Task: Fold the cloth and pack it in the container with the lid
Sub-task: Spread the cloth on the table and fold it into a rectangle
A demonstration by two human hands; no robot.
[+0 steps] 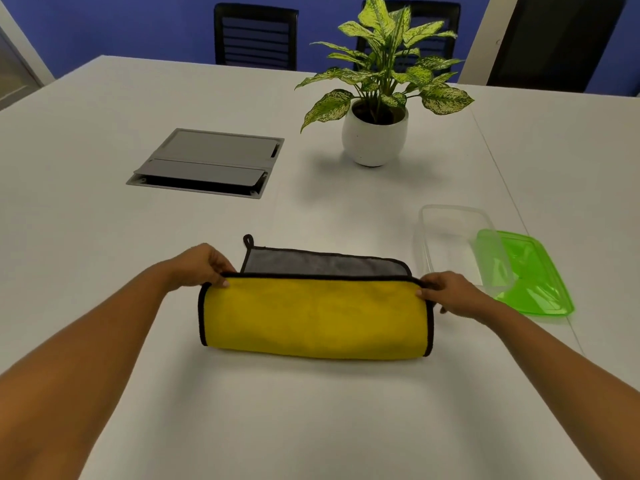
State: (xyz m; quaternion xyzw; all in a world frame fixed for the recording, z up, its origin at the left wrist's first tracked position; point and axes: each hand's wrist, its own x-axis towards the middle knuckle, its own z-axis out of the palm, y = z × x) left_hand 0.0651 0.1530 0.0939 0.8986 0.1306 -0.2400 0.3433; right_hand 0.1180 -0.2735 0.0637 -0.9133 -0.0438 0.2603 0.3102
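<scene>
A cloth [315, 317], yellow on one side and grey on the other with a black hem, lies on the white table [311, 417], its near half curled over towards the far edge. A strip of grey and a black hanging loop show behind the fold. My left hand [202, 266] pinches the folded edge's left corner. My right hand [446, 291] pinches the right corner. To the right stands a clear plastic container [450, 237], with nothing in it. Its green lid [523, 271] leans on the container's right rim and rests on the table.
A potted plant in a white pot [375, 133] stands behind the cloth, right of centre. A grey cable hatch [207, 164] is set into the table at the back left. Black chairs [256, 36] stand beyond the far edge.
</scene>
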